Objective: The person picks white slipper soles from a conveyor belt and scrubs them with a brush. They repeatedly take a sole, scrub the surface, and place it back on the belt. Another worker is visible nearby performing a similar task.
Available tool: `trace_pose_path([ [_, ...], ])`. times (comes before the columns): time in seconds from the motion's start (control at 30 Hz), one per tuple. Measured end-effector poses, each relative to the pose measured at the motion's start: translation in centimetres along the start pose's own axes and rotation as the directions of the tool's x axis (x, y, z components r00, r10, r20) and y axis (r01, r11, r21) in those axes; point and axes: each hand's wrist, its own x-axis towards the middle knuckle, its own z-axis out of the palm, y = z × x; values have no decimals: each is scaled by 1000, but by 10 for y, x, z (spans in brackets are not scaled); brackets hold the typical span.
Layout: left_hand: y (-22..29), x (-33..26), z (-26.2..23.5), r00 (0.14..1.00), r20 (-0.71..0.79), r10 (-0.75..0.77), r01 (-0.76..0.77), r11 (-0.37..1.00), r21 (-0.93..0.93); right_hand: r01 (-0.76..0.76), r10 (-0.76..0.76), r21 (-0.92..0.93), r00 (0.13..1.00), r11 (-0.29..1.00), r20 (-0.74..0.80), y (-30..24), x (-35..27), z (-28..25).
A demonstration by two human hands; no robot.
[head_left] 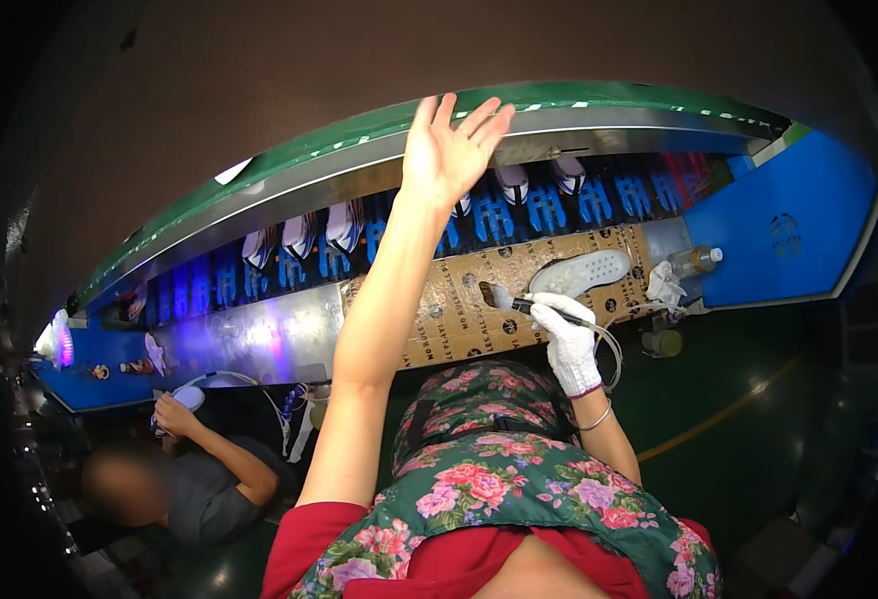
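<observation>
My bare left hand [452, 150] reaches far forward and up with its fingers spread, empty, in front of the green and metal edge above the conveyor. My right hand [569, 344], in a white knitted glove, is closed round a brush [507, 299] with a dark handle and pale, dark-tipped bristles. The bristles point left, over the cardboard sheet [449, 324]. Just beyond the brush lies a white shoe sole [587, 272] with small holes, on the same cardboard. Thin pale tubing [614, 354] loops beside my right wrist; where it ends is hidden.
Behind the cardboard, several shoes [345, 228] stand on blue holders along the conveyor. A clear bottle [697, 261] and crumpled white tissue [666, 286] sit at the right, by a blue panel [789, 225]. At lower left, a co-worker's hand [172, 412] holds a pale shoe part [189, 398].
</observation>
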Motion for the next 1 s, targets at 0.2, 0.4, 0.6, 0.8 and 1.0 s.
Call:
trace_pose_path([
  [0.2,86,-73,-24,803,187,565,-358,207,911,-120,122,62,992,991,-32,19,2,8],
  [0.4,261,-117,-113,598,318,736,69,-442,894,-288,286,178,957,941,38,36,10,40],
  [0.6,245,-217,-135,345,549,761,-347,-440,828,-371,334,322,928,871,168,25,15,66],
  [0.8,214,-315,-128,42,200,979,-450,-161,879,-416,277,495,902,763,332,-21,14,82],
  [1.0,126,-303,-156,629,-301,717,-264,562,784,-304,147,196,815,932,561,-54,-13,129],
])
